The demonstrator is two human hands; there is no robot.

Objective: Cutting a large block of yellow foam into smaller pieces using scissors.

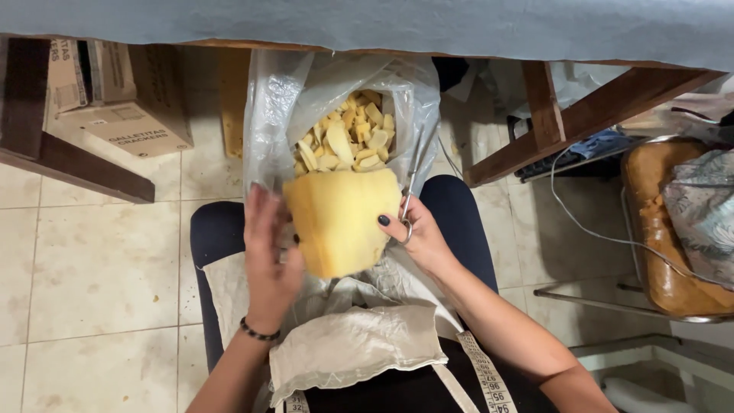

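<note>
Currently both hands are on a yellow foam block [340,222], held over the lap just below the mouth of a clear plastic bag [267,115]. Left hand [269,252] lies flat against the block's left face, fingers spread and extended upward; a dark bead bracelet [258,333] sits on that wrist. Right hand [419,235] pinches the block's right edge with the fingertips while scissors [409,191] hang from the same grip, finger loops at the hand, blades pointing up toward the bag. The bag stands open just above the block and is filled with small yellow foam pieces [348,138]. Below the block, a beige cloth [352,344] covers the lap, and a measuring tape [485,375] runs down to the lower right of it. Left of the bag, a cardboard box [122,115] sits on the tiled floor [99,275] beneath the counter [382,23]. Far right of the block: a white cable [596,229].
</note>
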